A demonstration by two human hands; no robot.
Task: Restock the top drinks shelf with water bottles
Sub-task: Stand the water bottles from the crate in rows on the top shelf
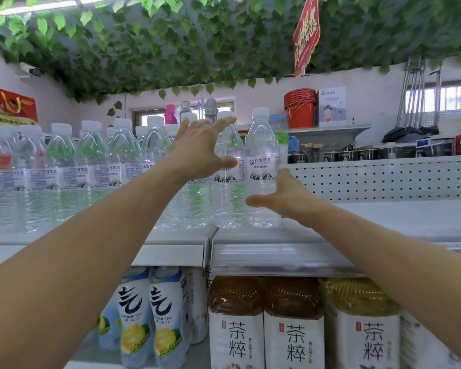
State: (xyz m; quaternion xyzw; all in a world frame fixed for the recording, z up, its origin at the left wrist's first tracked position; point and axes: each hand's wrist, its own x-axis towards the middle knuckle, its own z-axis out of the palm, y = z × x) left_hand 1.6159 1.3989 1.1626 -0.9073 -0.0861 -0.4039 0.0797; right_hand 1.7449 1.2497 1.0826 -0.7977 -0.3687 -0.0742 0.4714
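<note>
Clear water bottles with white caps stand in rows on the white top shelf (357,222). The rightmost bottle (262,161) stands upright at the end of the row, with a second bottle (228,182) just left of it. My left hand (200,147) is raised with fingers spread straight, in front of the bottles left of that second one, thumb reaching across it. My right hand (285,194) is open beside the rightmost bottle, thumb stretched under its lower front, fingers behind it and hidden. Neither hand plainly grips a bottle.
To the right of the rightmost bottle the top shelf is bare, backed by a white pegboard panel (378,179). Below are tea bottles (293,323) and lemon drink bottles (165,315). A far shelf holds red buckets (300,107). Leafy vines hang overhead.
</note>
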